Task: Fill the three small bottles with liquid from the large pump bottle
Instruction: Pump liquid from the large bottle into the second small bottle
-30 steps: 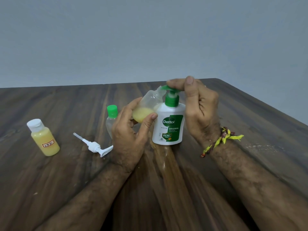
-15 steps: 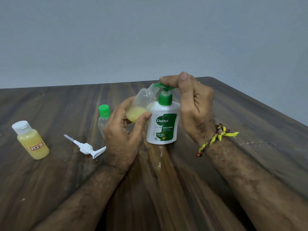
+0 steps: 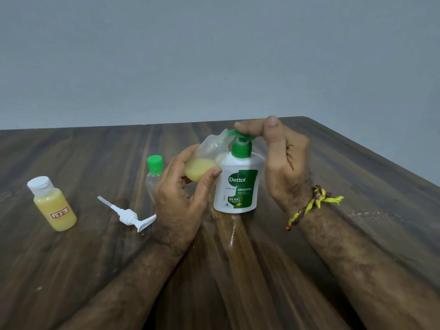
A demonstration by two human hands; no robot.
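A white Dettol pump bottle (image 3: 238,184) with a green pump head stands upright on the wooden table (image 3: 333,182). My right hand (image 3: 283,163) rests over the pump head, its fingers pressing on top. My left hand (image 3: 181,194) grips a small clear bottle (image 3: 207,160), tilted with its open mouth at the green nozzle; yellow liquid fills its lower part. A small clear bottle with a green cap (image 3: 154,177) stands just behind my left hand, partly hidden. At far left stands a small bottle with a white cap (image 3: 53,206), full of yellow liquid.
A loose white pump top (image 3: 128,216) lies on the table between the white-capped bottle and my left hand. A wet streak (image 3: 232,234) runs toward me from the pump bottle's base. The table's right edge slants away at the right; a grey wall stands behind.
The pump head has gone up and then down again under my right fingers. The view shifted slightly; both hands keep their grips and the bottles have stayed in place.
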